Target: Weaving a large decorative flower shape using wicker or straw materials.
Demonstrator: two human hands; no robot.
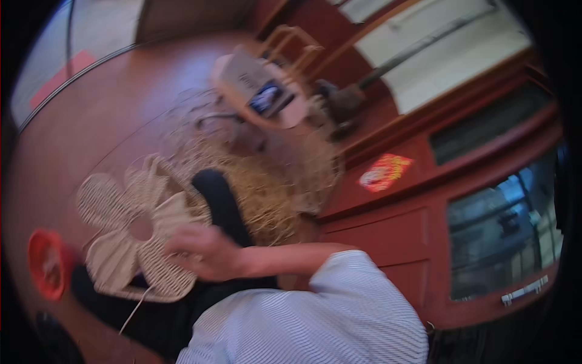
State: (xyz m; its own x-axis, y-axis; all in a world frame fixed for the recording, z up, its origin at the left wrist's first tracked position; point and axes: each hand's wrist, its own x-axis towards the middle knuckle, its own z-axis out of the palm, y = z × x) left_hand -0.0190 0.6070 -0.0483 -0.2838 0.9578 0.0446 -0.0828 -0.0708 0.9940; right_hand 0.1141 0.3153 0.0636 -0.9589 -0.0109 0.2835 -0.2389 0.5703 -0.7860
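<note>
A flower-shaped woven straw piece with broad ribbed petals and a round hole in its middle lies across my lap. My right hand is over its right-hand petals, fingers curled together; blur hides what is between them. A pale strand trails from the piece's lower edge over my dark trousers. I cannot make out my left hand in this view.
An orange-red bowl with something pale inside is at the left. Loose straw is heaped beyond my knee. A small chair behind it bears a cardboard piece and a lit phone. Red panelled woodwork lines the right.
</note>
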